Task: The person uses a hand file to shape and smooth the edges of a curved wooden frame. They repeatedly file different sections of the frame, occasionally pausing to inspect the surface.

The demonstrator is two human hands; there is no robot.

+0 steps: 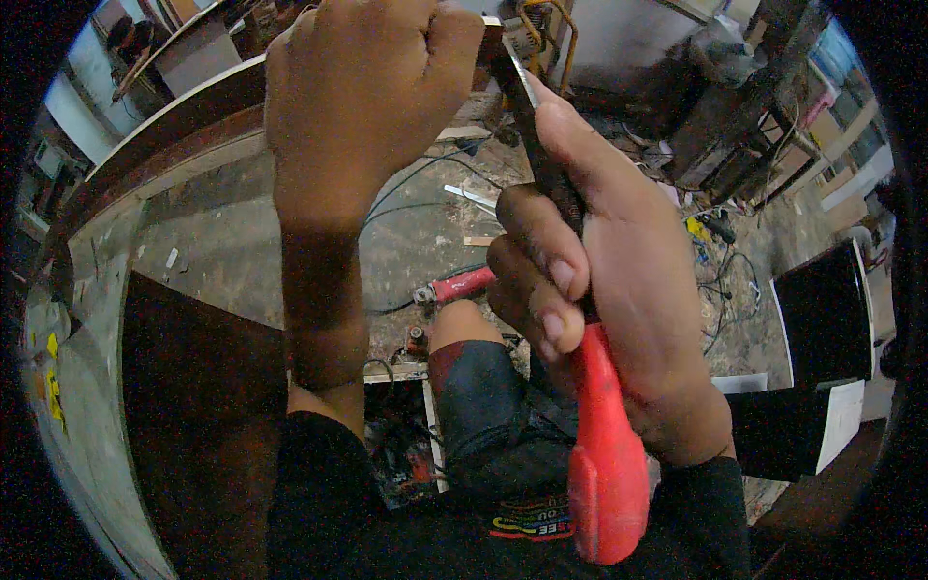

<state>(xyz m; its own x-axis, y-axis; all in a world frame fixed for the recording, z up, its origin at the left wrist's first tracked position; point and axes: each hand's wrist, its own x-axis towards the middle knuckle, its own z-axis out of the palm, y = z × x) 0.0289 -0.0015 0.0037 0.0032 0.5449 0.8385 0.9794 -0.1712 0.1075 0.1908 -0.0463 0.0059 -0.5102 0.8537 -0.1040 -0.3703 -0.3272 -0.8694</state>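
Note:
My right hand [628, 232] is closed round a file [609, 464] with a bulbous red handle and a long, dark, narrow blade. The handle hangs down toward my shirt. My thumb lies along the blade, which slants up and away. At the top, my left hand [367, 97] is closed over the edge of a long, brown, pale-edged board [184, 111]; its fingertips are hidden behind the fist. The far part of the blade reaches the board just right of that fist; whether they touch I cannot tell.
A red power tool [459, 284] with a cord lies on the floor, beyond my knee [466, 327]. Dark panels [822, 314] lean at the right, near tangled cables [720, 290]. A brown sheet [203, 406] is at the left. Scraps and a plastic bag [730, 53] lie farther off.

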